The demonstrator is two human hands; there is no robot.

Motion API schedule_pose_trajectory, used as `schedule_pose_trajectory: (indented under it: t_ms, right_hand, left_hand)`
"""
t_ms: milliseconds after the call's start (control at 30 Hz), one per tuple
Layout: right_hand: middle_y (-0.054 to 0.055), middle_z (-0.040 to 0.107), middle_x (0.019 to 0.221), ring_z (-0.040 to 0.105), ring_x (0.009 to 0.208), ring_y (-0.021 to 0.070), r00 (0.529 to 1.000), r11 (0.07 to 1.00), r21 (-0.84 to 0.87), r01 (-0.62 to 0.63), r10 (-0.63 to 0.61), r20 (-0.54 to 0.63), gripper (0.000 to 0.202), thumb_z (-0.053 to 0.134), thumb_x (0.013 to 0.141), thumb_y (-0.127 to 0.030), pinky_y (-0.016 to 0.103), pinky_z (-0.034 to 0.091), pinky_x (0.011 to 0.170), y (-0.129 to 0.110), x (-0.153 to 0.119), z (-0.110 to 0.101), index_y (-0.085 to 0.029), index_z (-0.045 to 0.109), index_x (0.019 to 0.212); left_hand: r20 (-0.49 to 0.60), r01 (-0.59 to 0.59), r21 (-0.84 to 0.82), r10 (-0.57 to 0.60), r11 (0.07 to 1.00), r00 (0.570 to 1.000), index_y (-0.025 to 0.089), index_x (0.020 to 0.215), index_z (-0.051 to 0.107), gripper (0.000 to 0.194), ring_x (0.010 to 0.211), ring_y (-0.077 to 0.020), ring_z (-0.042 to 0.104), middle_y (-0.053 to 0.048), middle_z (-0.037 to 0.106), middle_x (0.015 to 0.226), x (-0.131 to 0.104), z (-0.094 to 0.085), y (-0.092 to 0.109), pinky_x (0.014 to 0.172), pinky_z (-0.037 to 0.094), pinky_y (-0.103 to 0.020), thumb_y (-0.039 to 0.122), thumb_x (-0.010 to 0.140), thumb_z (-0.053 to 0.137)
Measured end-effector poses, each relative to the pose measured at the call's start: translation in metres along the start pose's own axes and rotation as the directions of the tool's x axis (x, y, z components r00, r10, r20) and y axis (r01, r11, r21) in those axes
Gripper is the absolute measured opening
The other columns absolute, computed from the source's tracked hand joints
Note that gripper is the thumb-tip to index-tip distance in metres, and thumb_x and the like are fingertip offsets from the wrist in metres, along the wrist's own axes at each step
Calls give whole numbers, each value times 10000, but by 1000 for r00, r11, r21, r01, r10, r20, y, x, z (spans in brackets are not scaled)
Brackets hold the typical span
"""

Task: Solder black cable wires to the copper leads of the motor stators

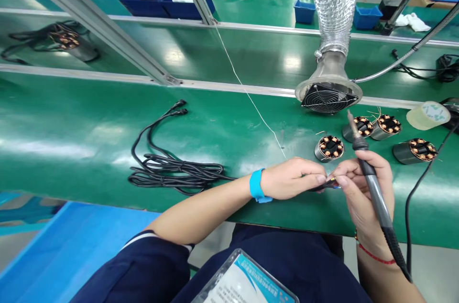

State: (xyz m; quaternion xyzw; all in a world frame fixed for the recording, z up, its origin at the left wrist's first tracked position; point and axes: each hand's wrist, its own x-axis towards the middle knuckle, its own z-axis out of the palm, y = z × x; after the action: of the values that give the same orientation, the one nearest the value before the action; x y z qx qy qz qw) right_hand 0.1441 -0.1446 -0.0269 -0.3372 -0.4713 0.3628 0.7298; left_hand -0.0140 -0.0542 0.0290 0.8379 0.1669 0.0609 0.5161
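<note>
My left hand (292, 178), with a blue wristband, is closed on the end of a black cable (179, 169); the rest of the cable lies coiled on the green bench to the left. My right hand (373, 188) grips a soldering iron (376, 200), its tip pointing up and away from me. The right thumb and fingertips also pinch at thin coloured wires (335, 183) at the cable end, touching the left fingertips. Just beyond my hands stands a motor stator (329, 149) with copper windings. A thin pale wire (247, 92) hangs down towards my left hand.
Above the bench hangs a foil fume duct (332, 2) with a fan grille (327, 98). More stators (415, 151) and a clear tape roll (428, 115) stand at the right. The iron's cord (408, 207) trails there. A metal frame post (107, 21) crosses the left.
</note>
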Motion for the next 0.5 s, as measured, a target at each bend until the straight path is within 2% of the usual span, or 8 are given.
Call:
schedule_pose_trajectory:
  t_ms: [67,167,333,433,500]
  right_hand:
    - [-27,673,905,673,774,71,999,1000,-24,-15,14,-46,500,641,872,-41,160,568,698,0,0,-1,-298,516,1283]
    - [-16,684,933,676,748,87,994,997,0,-74,74,-86,489,677,864,-92,188,582,678,1,-1,-4,-296,514,1278]
    - [-15,689,918,675,762,85,997,997,12,-71,71,-40,472,657,881,-85,179,572,674,2,0,-3,-293,515,1281]
    - [-19,674,890,656,756,75,999,999,-4,-42,42,15,461,621,897,-56,172,552,665,0,0,-3,-288,510,1279]
    - [-19,669,895,641,737,75,999,999,-19,-27,27,37,459,610,903,-48,177,539,639,-1,0,-3,-285,502,1281]
  left_hand:
    - [1,-29,21,29,999,1000,119,762,522,377,732,-120,497,-67,570,777,1,-1,1,733,413,-247,340,1029,373]
    - [-8,-120,118,122,986,992,118,796,541,318,765,-121,501,-65,589,794,-1,-4,-1,784,404,-248,270,1028,387]
    - [52,-165,228,158,960,986,102,821,590,328,763,-128,506,-71,626,800,-3,-10,-3,797,398,-273,259,1033,395]
    - [45,-139,164,134,977,990,70,900,631,299,880,-148,562,-117,670,926,-2,-11,-1,886,423,-283,255,1019,427]
    - [11,-60,7,60,998,998,45,1006,630,296,981,-160,588,-158,671,1045,0,-7,2,932,440,-286,277,1014,445]
